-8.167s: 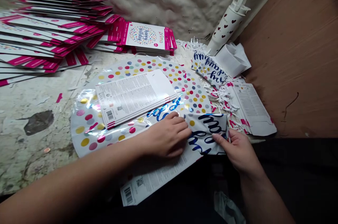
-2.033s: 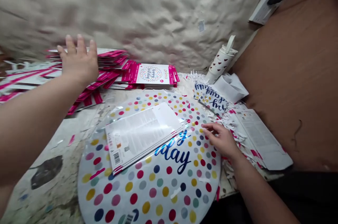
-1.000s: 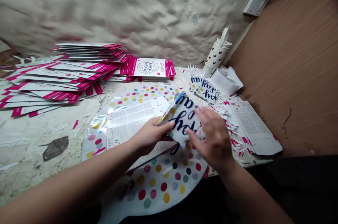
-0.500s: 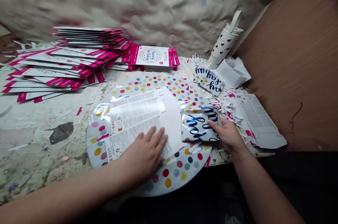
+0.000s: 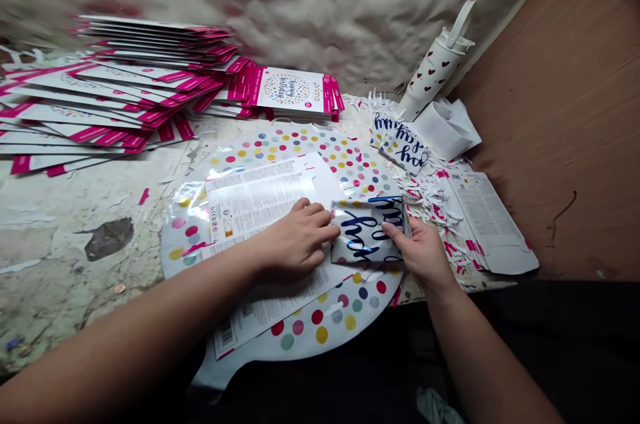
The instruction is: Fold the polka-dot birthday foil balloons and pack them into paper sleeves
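My right hand (image 5: pixel 425 247) grips a folded foil balloon (image 5: pixel 365 234) by its right end, thumb on top. The balloon is a flat packet with dark blue lettering and a few coloured dots. At the packet's left edge, my left hand (image 5: pixel 303 237) is closed over the end of a printed white card envelope (image 5: pixel 285 301), its fingertips partly hidden. That envelope lies askew on other envelopes (image 5: pixel 260 194), over a large flat round balloon (image 5: pixel 323 327) with coloured dots.
White-and-pink packs (image 5: pixel 125 91) are piled at the left, with a neater stack (image 5: pixel 290 91) behind. Folded balloons (image 5: pixel 403 144), a tumbler with hearts (image 5: pixel 435 71), a white paper roll (image 5: pixel 445 127), paper shreds (image 5: pixel 425 197) and a card envelope (image 5: pixel 490 221) lie at the right.
My left hand reached to the pile, came back, and helped handle the folded balloon. It then lay flat on the envelopes and now curls, with the top envelope shifted toward me. My right hand keeps the balloon.
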The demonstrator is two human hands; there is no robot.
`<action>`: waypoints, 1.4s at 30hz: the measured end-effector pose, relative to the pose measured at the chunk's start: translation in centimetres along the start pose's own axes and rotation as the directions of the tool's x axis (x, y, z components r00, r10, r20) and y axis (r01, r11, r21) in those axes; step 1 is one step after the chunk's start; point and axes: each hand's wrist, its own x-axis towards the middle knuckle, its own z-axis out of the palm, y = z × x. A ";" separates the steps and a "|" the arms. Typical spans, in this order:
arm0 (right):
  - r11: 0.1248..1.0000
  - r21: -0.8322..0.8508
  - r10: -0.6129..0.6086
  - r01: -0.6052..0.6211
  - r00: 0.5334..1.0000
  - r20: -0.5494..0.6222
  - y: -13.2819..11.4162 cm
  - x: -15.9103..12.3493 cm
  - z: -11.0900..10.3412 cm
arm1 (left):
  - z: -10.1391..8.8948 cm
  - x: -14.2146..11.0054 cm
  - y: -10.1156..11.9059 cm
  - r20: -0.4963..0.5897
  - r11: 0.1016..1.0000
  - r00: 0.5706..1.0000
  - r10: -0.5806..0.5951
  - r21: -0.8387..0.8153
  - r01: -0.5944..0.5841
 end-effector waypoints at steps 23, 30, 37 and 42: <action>0.939 0.171 0.254 -0.298 0.937 0.238 -1.9 -0.8 1.0 | -0.5 0.2 0.6 -0.107 0.995 0.989 0.102 0.016 -0.101; 0.957 0.217 0.167 -0.193 0.977 0.134 -4.5 0.0 2.2 | -1.2 -0.1 1.1 -0.127 0.996 0.990 0.059 0.075 -0.049; 0.987 -0.143 -0.023 0.069 0.953 0.302 -4.7 0.2 6.3 | -2.7 -0.2 0.9 -0.159 0.993 0.987 0.021 0.118 -0.002; 0.983 -0.146 0.156 -0.112 0.927 0.340 -4.7 0.5 7.4 | -4.8 -3.6 0.0 -0.164 0.923 0.918 -0.362 0.073 0.377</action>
